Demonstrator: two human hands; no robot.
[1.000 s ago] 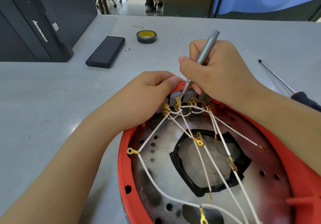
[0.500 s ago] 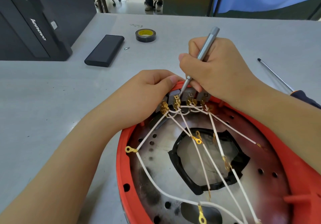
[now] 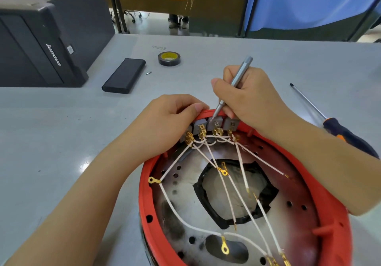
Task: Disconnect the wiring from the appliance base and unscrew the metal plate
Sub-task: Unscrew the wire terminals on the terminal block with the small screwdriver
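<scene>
Right hand grips slim grey metal screwdriver, tip at grey terminal blocks; left hand grips round red plastic appliance base on counter. Risk: tip slipping, nicking white wires.

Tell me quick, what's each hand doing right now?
Left hand: grips the red appliance base rim.
Right hand: holds the grey precision screwdriver, tip at the terminal blocks.

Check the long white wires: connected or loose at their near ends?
Loose: the white wires' gold terminals lie free over the metal plate, fastened to nothing.
</scene>
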